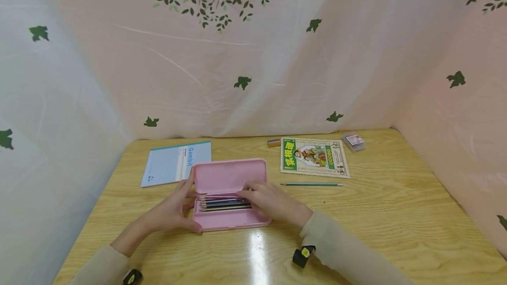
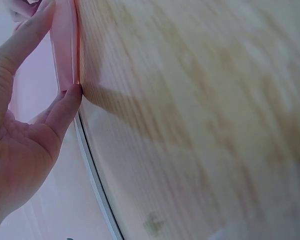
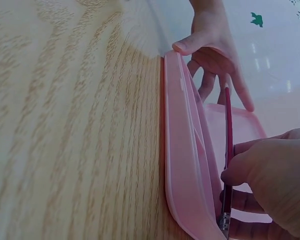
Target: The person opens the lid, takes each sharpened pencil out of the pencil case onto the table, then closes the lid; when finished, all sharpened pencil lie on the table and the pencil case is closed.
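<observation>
A pink pencil case (image 1: 227, 225) stands with its lid (image 1: 231, 176) raised on the wooden table. Several pencils (image 1: 222, 208) lie side by side in its tray. My left hand (image 1: 174, 210) holds the case at its left end, thumb at the near corner and a finger up along the lid's edge. Over the right part of the tray, my right hand (image 1: 273, 199) pinches a dark red pencil (image 3: 228, 125) between thumb and fingers. The metal band near that pencil's end shows in the right wrist view. The right hand hides the pencils' right ends.
A blue-and-white notebook (image 1: 166, 164) lies behind the left hand. To the right are a green-bordered picture booklet (image 1: 314, 157), a single pencil (image 1: 313, 184), a small orange-brown and grey block (image 1: 273, 143) and a small clear box (image 1: 354, 142). Cloth (image 1: 190, 78) hangs behind the table.
</observation>
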Demonstrator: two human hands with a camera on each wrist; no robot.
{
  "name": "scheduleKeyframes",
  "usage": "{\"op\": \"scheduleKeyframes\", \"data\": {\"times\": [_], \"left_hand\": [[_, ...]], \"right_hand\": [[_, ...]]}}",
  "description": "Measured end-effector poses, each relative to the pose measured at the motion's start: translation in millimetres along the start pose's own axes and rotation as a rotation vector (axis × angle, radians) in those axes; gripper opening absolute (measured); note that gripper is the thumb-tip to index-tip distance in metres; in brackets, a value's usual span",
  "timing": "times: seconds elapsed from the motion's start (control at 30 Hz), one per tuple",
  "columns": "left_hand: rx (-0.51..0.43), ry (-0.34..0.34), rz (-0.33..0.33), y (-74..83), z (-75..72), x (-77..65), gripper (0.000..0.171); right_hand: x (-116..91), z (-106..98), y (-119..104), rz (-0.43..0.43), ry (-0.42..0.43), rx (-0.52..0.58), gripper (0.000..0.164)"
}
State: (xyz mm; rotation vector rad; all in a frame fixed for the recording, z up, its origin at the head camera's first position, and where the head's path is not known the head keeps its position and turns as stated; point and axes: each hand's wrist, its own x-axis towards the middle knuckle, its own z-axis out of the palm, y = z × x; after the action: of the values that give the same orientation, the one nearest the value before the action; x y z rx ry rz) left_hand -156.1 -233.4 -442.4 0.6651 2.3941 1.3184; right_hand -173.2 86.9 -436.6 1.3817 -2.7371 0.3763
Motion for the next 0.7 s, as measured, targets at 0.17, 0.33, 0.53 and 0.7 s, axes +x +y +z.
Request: {"op": "scheduleKeyframes", "data": {"times": [0.17,0.33,0.53,0.7], "left_hand": [[0.004,0.001,0.013,0.5,0.0,0.3,0.147],[0.005,-0.002,0.018,1.5,-0.2,0.6,0.146],[0.001,-0.009,0.001,2.0,-0.6,0.3,0.147],[0.000,-0.010,-0.010,2.1,-0.5,0.5,0.147]], "right_hand": [[-0.1,0.3,0.1,0.022,-0.002,-0.003,0.039],[-0.8,-0.3,0.2,0.021,-0.010,0.006,0.041],[-2.0,-1.8,0.8,-0.008,0.043,0.059,0.037],[-3.5,-3.8,3.3,-0.019,0.079,0.130,0.037]]}}
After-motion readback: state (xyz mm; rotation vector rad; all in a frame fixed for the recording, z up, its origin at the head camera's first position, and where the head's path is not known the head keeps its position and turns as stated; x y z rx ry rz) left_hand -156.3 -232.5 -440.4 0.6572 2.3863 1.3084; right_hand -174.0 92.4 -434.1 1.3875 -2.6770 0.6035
